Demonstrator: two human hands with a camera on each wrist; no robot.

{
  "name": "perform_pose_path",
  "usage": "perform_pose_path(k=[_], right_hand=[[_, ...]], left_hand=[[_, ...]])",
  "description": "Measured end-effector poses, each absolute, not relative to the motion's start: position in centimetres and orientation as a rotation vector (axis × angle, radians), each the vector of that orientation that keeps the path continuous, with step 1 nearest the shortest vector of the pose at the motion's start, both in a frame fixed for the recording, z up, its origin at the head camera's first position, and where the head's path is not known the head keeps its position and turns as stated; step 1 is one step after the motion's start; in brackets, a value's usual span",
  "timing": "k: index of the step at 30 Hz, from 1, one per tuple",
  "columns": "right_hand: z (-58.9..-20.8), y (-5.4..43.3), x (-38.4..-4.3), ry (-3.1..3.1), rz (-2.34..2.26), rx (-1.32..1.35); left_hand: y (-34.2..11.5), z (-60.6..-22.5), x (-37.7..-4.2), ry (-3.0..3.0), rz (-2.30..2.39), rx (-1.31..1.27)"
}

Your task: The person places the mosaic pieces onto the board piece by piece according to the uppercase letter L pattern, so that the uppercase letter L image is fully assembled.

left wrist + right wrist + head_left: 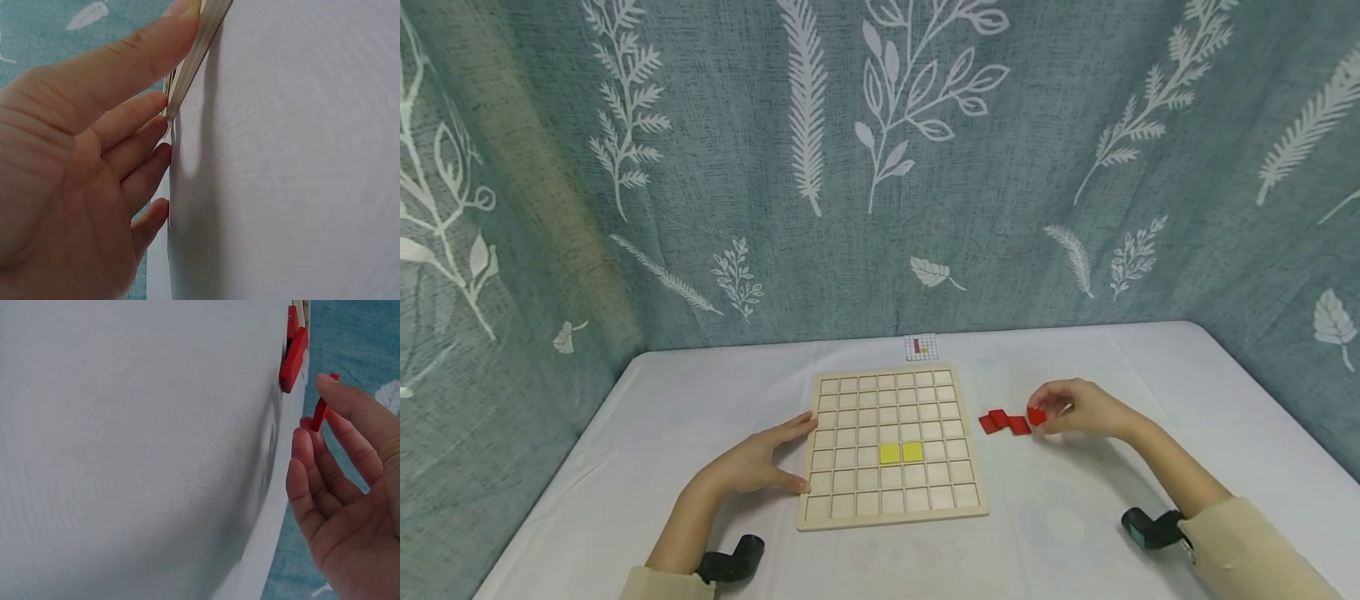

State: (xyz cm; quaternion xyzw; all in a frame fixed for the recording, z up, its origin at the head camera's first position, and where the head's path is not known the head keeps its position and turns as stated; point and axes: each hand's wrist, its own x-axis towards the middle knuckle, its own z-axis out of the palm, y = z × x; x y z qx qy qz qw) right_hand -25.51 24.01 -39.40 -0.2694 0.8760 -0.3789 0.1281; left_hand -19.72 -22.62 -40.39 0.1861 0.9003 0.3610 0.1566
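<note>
A wooden grid board (891, 523) lies on the white table, with two yellow square tiles (890, 453) side by side in its cells. My left hand (748, 460) rests against the board's left edge, thumb and fingers spread and fairly straight. To the right of the board, my right hand (1078, 407) pinches a red tile (1037, 416) between thumb and fingers. The right wrist view shows that red tile (321, 412) held just off the table. Several other red tiles (997, 418) lie in a small cluster between the board and my right hand, some overlapping.
A small card with a printed coloured grid (921, 347) lies behind the board. The white table (1075, 533) reaches back to a green curtain (850, 275) with white leaf patterns. Black wrist cameras (733, 560) sit by both sleeves.
</note>
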Motion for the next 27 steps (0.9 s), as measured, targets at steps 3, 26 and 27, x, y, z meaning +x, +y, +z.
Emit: perform_pose_path(k=[3,26,27], right_hand=[[-39.2,24.2,-25.5,2.534,-1.122,-0.779],[-39.1,18.2,-25.4,2.561,-1.09,-0.847],[-39.0,17.8,-25.4,2.558,-1.09,-0.862]], left_hand=[[-22.5,-40.4,-19.8,2.577,1.031,0.519],[-22.6,-40.6,-19.8,2.562,1.049,0.507],[-22.6,-40.6,-19.8,2.562,1.05,0.51]])
